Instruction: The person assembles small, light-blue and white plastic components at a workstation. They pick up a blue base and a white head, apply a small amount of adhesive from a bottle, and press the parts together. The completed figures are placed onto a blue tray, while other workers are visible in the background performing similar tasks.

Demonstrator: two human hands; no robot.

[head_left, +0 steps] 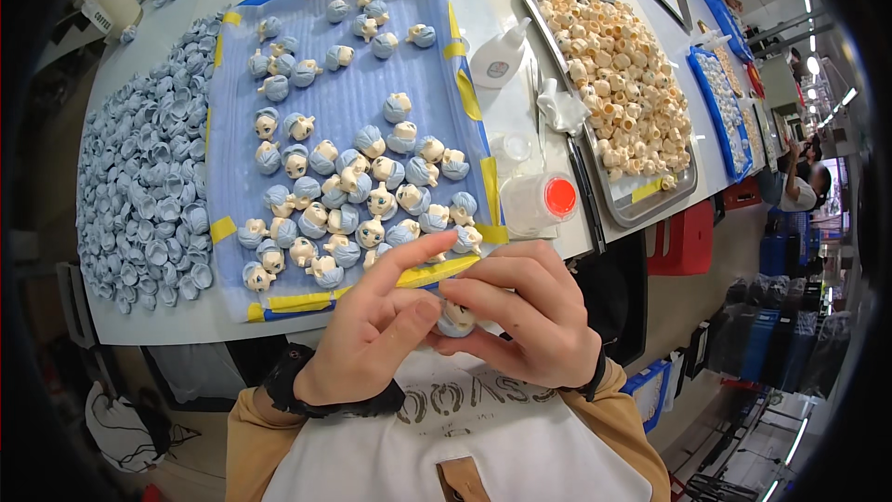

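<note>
Close to my chest, a small doll head (456,318) with a pale face and light blue hair is pinched in my right hand (530,311), fingers closed around it. My left hand (376,339) meets it from the other side, thumb and curled fingers against the head, index finger stretched upward. Fingers hide part of the head. Just beyond my hands lies a tray (307,46) lined with blue cloth and edged with yellow tape. Several similar doll heads (381,202) with blue hair rest on it, some face up, some turned away.
Loose light blue hair pieces (149,177) form a big heap at the left. To the right, a metal tray (695,188) holds cream-coloured hollow head parts (623,84). Between the trays stand a white squeeze bottle (502,54) and a clear jar with a red lid (560,195).
</note>
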